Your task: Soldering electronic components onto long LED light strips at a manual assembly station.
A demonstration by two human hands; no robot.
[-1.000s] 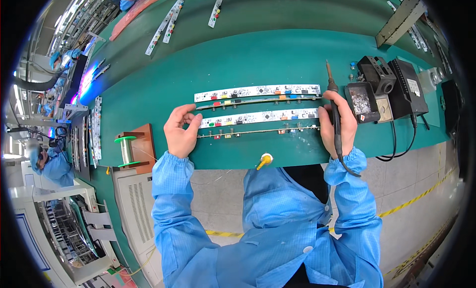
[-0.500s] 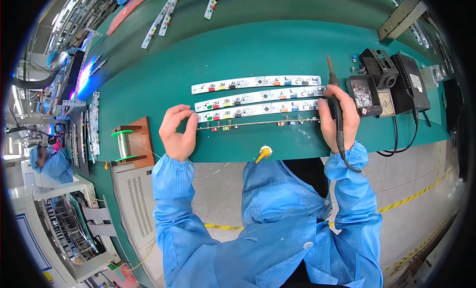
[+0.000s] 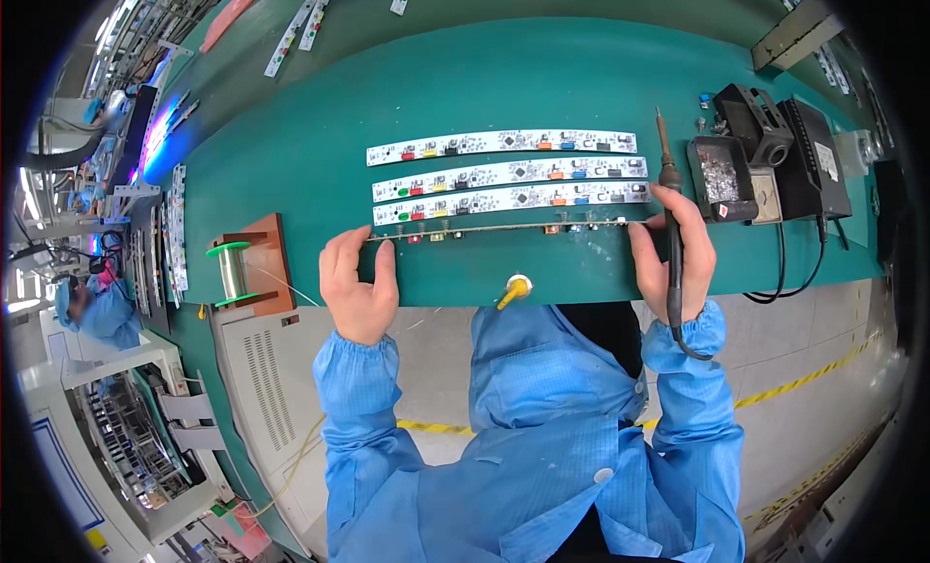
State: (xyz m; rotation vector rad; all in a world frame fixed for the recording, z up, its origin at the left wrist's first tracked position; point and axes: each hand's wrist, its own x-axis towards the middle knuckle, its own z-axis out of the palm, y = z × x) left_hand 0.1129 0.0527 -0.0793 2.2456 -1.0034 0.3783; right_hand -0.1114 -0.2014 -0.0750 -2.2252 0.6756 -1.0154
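A long narrow circuit board (image 3: 504, 229) stands on its edge near the front of the green bench, its small coloured parts facing me. My left hand (image 3: 358, 284) has its left end between thumb and fingers. At the other end, the thumb and forefinger of my right hand (image 3: 683, 258) close around the board's tip. That same hand also carries a soldering iron (image 3: 675, 263), tip pointing away from me. Just behind lie three white circuit boards, side by side: a near one (image 3: 504, 205), a middle one (image 3: 506, 180) and a far one (image 3: 499, 148).
A solder spool (image 3: 232, 272) on a brown stand sits left. At right are a black tray (image 3: 722, 175) of bits, an iron holder (image 3: 751, 127) and a black soldering station (image 3: 814, 161). A yellow-tipped stud (image 3: 515, 291) marks the front edge. More boards (image 3: 300, 25) lie farther back.
My hands have drawn slightly toward me relative to the flat boards, and my right forefinger has come down to the upright board's end. The soldering iron stays in my right hand.
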